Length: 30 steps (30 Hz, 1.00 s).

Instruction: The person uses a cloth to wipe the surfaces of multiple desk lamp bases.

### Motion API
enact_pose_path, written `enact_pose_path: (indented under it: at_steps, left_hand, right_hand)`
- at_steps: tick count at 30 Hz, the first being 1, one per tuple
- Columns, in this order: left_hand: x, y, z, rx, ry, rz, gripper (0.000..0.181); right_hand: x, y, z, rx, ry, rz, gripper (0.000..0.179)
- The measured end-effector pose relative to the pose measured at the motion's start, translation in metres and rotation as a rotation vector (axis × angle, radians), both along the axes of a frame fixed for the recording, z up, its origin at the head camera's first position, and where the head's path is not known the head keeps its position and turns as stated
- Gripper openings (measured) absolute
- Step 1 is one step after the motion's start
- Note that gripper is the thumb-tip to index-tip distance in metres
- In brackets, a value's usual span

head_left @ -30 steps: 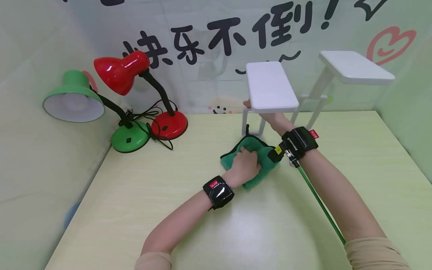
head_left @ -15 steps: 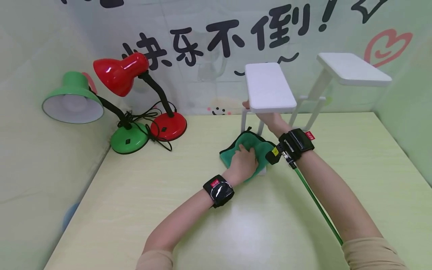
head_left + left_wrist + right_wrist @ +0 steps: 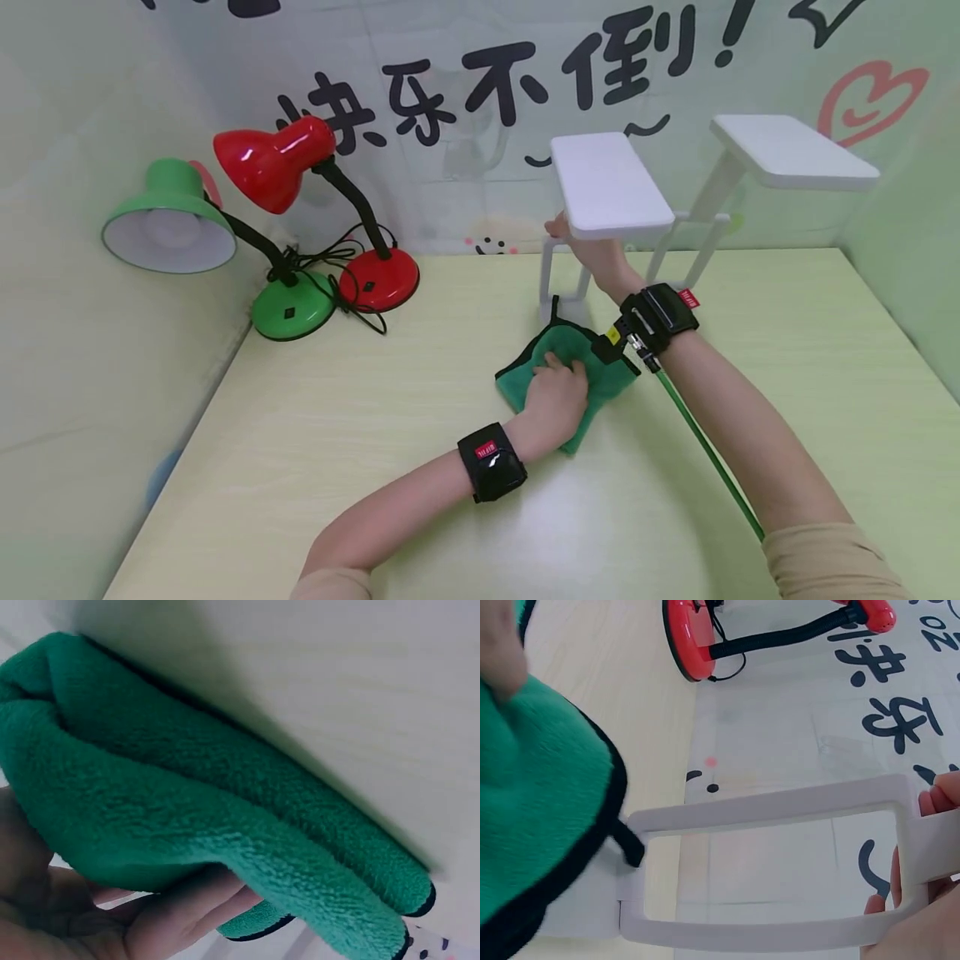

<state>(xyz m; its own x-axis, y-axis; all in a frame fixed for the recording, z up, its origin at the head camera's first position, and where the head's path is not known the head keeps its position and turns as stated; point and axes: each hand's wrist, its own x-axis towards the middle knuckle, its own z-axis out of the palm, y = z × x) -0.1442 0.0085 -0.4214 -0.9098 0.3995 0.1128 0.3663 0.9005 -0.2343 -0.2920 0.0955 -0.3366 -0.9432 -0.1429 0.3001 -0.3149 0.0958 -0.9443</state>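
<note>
In the head view, my left hand (image 3: 555, 408) holds a green cloth (image 3: 517, 387) with black edging and a small loop, over the base (image 3: 566, 312) of a white folding stand (image 3: 611, 187). The left wrist view has the folded cloth (image 3: 187, 795) bunched against fingers (image 3: 184, 907), some hidden beneath it. My right hand (image 3: 607, 265) grips the stand behind its flat top plate, which hides part of the hand. The right wrist view shows fingers (image 3: 941, 796) around the upper end of the stand's open frame (image 3: 780, 802). Cloth covers most of the base.
A second white stand (image 3: 795, 154) stands at the back right. A red desk lamp (image 3: 378, 279) and a green desk lamp (image 3: 292, 308) stand at the back left, their black cords tangled between them. Behind the pale table (image 3: 337, 433) is a printed wall.
My left hand and the cloth moved slightly away from me, then back toward me, uncovering more of the stand's base. The top plate has tilted a little, with my right hand still gripping the stand.
</note>
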Motion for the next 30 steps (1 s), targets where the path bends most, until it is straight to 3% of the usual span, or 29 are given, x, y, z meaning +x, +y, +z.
enact_pose_path:
  at_steps: [1, 3, 7, 14, 19, 25, 28, 30]
  left_hand:
    - [0.003, 0.0, 0.0, -0.008, 0.014, -0.013, 0.031]
    - [0.009, 0.001, 0.001, -0.001, 0.022, -0.035, 0.024]
    - [0.018, 0.002, 0.003, 0.013, -0.016, -0.086, 0.013]
    - [0.027, 0.004, -0.003, 0.007, -0.042, -0.192, 0.007]
    - [0.024, 0.005, -0.004, 0.02, -0.023, -0.21, 0.012]
    - [0.017, 0.006, -0.004, -0.009, -0.021, -0.214, 0.015]
    - [0.012, 0.006, -0.005, 0.007, -0.012, -0.2, 0.017]
    - [0.008, 0.004, -0.005, 0.034, -0.047, -0.188, 0.02]
  right_hand:
    - [-0.001, 0.0, 0.0, 0.036, 0.013, -0.013, 0.018]
    - [-0.003, -0.001, 0.0, 0.01, 0.008, -0.013, 0.016]
    - [-0.005, -0.003, -0.003, -0.018, -0.014, -0.045, 0.013]
    - [-0.02, -0.005, -0.008, -0.009, 0.094, -0.106, 0.01]
    - [-0.03, -0.002, -0.005, -0.054, 0.062, -0.097, 0.012]
    - [-0.03, 0.003, 0.008, -0.114, 0.058, -0.078, 0.013]
    - [-0.04, 0.005, 0.002, -0.11, 0.066, -0.075, 0.014]
    - [-0.046, 0.005, -0.002, -0.088, 0.07, -0.07, 0.014]
